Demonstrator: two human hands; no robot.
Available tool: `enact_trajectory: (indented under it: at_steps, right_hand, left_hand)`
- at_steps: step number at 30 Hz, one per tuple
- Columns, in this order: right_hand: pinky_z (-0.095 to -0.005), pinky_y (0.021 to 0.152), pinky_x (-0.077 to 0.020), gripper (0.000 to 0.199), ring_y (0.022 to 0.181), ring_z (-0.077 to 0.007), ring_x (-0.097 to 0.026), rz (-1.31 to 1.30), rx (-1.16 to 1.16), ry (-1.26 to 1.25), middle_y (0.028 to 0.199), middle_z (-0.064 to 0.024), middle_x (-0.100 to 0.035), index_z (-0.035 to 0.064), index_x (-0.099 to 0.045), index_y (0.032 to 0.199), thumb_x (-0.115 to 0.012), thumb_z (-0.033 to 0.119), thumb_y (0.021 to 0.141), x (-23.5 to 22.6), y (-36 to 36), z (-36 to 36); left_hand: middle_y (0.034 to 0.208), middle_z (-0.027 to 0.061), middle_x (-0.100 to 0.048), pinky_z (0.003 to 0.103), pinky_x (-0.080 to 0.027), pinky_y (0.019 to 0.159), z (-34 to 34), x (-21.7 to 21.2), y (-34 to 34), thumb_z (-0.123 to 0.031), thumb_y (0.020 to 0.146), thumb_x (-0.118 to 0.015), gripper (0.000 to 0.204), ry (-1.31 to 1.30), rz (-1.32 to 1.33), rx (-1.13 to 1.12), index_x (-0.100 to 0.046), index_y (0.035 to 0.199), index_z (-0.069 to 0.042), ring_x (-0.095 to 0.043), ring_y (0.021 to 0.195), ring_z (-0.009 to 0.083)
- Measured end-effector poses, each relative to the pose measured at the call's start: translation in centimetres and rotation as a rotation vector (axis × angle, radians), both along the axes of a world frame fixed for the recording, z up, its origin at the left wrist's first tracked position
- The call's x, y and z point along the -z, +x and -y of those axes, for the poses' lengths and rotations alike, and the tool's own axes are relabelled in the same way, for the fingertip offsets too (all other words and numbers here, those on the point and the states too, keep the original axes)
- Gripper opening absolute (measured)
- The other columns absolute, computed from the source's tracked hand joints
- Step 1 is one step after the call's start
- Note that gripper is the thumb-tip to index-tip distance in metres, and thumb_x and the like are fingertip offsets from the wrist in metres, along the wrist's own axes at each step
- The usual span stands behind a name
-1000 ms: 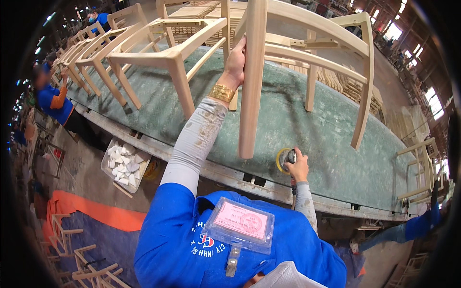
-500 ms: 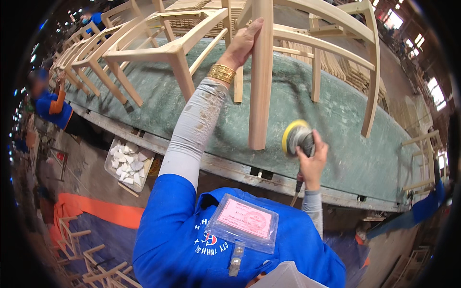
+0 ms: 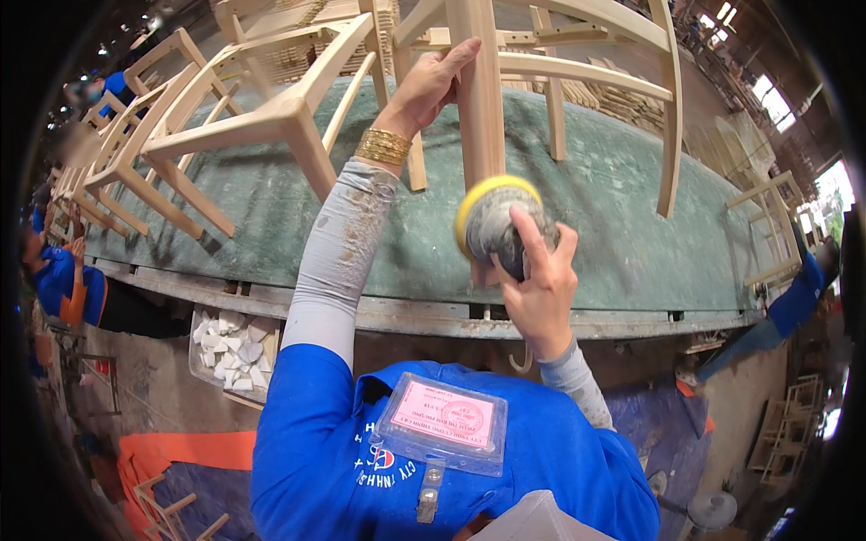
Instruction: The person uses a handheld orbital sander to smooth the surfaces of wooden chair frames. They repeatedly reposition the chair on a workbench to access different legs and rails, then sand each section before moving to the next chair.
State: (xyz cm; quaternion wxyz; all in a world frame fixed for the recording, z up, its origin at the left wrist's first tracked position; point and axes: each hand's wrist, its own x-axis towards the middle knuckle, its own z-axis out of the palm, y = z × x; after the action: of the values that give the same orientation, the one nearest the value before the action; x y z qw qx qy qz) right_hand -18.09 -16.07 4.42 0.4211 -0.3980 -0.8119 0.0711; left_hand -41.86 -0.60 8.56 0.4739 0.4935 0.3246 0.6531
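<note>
A pale wooden chair frame (image 3: 591,83) stands on a green-topped workbench, with one broad leg (image 3: 478,122) turned toward me. My left hand (image 3: 433,86) grips this leg near its upper part, a gold bracelet at the wrist; some of its fingers are hidden behind the wood. In my right hand (image 3: 544,293) is a round sander (image 3: 501,221) with a yellow pad rim and a dusty grey body. Its pad lies over the lower part of the leg and appears to touch it. The sander covers much of the leg's lower end.
More chair frames (image 3: 298,108) line the green bench (image 3: 379,239) on the left. A bin of white scraps (image 3: 236,347) sits below its near edge. Co-workers in blue stand at the far left (image 3: 68,284) and right (image 3: 803,293). Stacked wooden parts (image 3: 622,95) lie beyond the bench.
My right hand has brought the sander left and up, from beside the chair leg onto its lower part. My left hand keeps its grip. The view has shifted a little.
</note>
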Motion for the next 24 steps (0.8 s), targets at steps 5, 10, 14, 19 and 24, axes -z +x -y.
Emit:
enact_trajectory:
  at_steps: [5, 10, 14, 19, 24]
  right_hand:
    - [-0.0401, 0.077, -0.0498, 0.066, 0.098, -0.0385, -0.056, -0.068, 0.074, -0.078, 0.111, -0.0204, -0.05, 0.02, -0.055, 0.127, -0.076, 0.003, 0.066, -0.2, 0.1, -0.1]
    - [-0.041, 0.079, -0.0496, 0.067, 0.094, -0.0394, -0.057, -0.013, 0.103, -0.033, 0.111, -0.0206, -0.05, 0.02, -0.053, 0.127, -0.076, 0.005, 0.066, -0.6, 0.1, -0.1]
    - [-0.0418, 0.079, -0.0501, 0.067, 0.098, -0.0383, -0.056, -0.041, 0.115, -0.065, 0.111, -0.0197, -0.051, 0.0213, -0.053, 0.128, -0.076, 0.005, 0.067, -0.4, 0.6, -0.5]
    - [-0.0423, 0.069, -0.0521, 0.066, 0.084, -0.0383, -0.061, -0.006, 0.12, -0.002, 0.11, -0.0201, -0.045, 0.0296, -0.05, 0.129, -0.073, 0.012, 0.07, -0.7, 0.5, -1.1]
    - [-0.0419, 0.076, -0.0507, 0.066, 0.095, -0.0379, -0.057, -0.039, 0.105, -0.048, 0.11, -0.0191, -0.051, 0.0235, -0.053, 0.127, -0.075, 0.008, 0.067, -0.3, 1.4, -0.4]
  left_hand:
    - [0.086, 0.0022, -0.063, 0.023, -0.05, 0.059, 0.1, 0.2, 0.3, -0.045, 0.085, -0.066, 0.051, 0.009, 0.003, 0.0, -0.061, 0.104, 0.002, -0.058, 0.066, 0.0068]
    - [0.081, -0.0001, -0.06, 0.022, -0.047, 0.056, -0.2, 0.6, -0.2, -0.046, 0.085, -0.066, 0.052, 0.021, -0.028, -0.009, -0.061, 0.105, 0.002, -0.055, 0.063, 0.0058]
    - [0.078, -0.0004, -0.059, 0.021, -0.043, 0.053, 0.1, -0.1, 0.6, -0.047, 0.084, -0.067, 0.052, -0.007, -0.004, -0.029, -0.061, 0.102, 0.002, -0.053, 0.06, 0.0047]
    - [0.079, 0.002, -0.06, 0.022, -0.045, 0.053, -0.5, 0.5, -0.4, -0.047, 0.084, -0.067, 0.055, 0.002, -0.022, -0.021, -0.06, 0.104, 0.003, -0.053, 0.058, 0.006]
    - [0.075, 0.001, -0.059, 0.022, -0.044, 0.051, -0.1, 0.2, 0.5, -0.047, 0.084, -0.067, 0.054, 0.019, -0.003, -0.018, -0.061, 0.099, 0.004, -0.052, 0.055, 0.0058]
